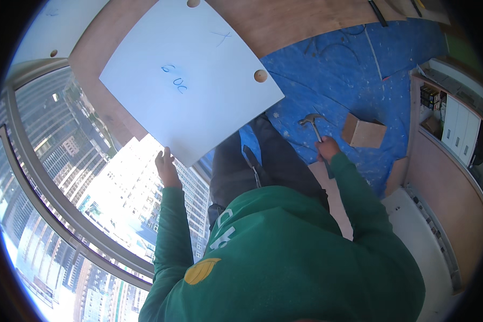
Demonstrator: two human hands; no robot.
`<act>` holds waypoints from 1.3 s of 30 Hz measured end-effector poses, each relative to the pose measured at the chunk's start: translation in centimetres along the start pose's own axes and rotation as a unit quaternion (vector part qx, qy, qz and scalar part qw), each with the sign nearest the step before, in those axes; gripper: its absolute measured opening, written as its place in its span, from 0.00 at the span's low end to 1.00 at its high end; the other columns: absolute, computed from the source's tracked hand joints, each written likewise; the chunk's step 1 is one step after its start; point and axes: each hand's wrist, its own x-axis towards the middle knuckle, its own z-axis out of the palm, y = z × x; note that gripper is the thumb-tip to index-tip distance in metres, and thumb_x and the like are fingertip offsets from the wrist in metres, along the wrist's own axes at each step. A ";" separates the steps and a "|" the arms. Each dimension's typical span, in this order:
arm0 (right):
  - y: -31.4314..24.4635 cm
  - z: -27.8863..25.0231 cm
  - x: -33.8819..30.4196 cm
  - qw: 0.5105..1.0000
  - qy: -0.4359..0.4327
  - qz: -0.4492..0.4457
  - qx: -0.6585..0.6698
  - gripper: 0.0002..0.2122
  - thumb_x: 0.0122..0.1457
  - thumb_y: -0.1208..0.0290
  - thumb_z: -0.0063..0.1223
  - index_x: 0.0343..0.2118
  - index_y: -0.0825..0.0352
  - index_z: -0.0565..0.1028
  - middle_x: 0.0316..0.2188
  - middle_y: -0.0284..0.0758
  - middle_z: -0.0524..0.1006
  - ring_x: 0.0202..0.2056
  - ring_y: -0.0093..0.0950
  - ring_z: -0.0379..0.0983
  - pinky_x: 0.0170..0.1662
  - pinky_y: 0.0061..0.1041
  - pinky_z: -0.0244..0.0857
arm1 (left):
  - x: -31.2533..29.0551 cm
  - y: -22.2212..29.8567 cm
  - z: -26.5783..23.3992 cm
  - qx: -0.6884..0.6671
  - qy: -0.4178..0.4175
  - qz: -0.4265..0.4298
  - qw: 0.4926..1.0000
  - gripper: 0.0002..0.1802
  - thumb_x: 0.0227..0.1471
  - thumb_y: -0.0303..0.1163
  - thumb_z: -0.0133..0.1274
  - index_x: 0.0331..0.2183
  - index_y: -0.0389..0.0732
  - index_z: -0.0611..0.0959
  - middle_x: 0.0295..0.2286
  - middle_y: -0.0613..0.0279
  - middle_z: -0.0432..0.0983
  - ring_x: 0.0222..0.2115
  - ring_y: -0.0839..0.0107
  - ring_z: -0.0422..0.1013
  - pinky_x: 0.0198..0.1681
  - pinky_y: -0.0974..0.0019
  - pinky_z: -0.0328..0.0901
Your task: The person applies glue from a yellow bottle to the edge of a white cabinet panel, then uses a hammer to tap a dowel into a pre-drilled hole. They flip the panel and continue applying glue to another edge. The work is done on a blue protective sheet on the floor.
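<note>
In my right hand (328, 148) is a claw hammer (313, 125), its head up and pointing away from me, with my fingers wrapped round the handle. My left hand (167, 167) is beside the near left corner of a white panel (198, 102), fingers partly bent and apart. Whether its fingertips touch the panel's edge I cannot tell. The panel lies flat in front of me, with blue handwritten marks and round drilled holes, one near its right corner and one at its far end.
A brown cardboard box (364, 132) sits on the blue floor sheet (316, 70) right of the hammer. Tall windows (75, 231) run along my left. A wooden board (300, 21) lies beyond the panel. At the right stands a cabinet unit (445, 172) with white fronts.
</note>
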 end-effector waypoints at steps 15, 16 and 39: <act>-2.2 -3.1 -0.9 0.986 0.015 -0.003 -0.165 0.20 0.65 0.68 0.56 0.55 0.74 0.72 0.26 0.43 0.79 0.19 0.33 0.78 0.20 0.32 0.72 | -1.3 -1.0 1.7 -0.190 -0.184 -0.059 0.963 0.26 0.63 0.37 0.60 0.54 0.28 0.75 0.50 0.52 0.78 0.51 0.61 0.75 0.56 0.58 0.68; -2.3 -3.2 -1.0 0.985 0.021 0.003 -0.168 0.20 0.65 0.68 0.56 0.56 0.74 0.71 0.26 0.43 0.79 0.19 0.33 0.78 0.21 0.33 0.72 | -1.9 -0.4 2.0 -0.204 -0.179 -0.070 0.960 0.28 0.61 0.36 0.62 0.54 0.25 0.76 0.50 0.49 0.78 0.51 0.62 0.74 0.54 0.59 0.67; -14.3 -5.9 -4.3 0.941 0.128 -0.210 0.234 0.08 0.66 0.68 0.56 0.32 0.67 0.75 0.18 0.30 0.70 0.15 0.22 0.67 0.17 0.25 0.62 | -3.1 1.2 4.8 -0.157 -0.219 -0.144 0.952 0.24 0.61 0.41 0.63 0.50 0.35 0.77 0.43 0.57 0.80 0.44 0.65 0.76 0.53 0.59 0.68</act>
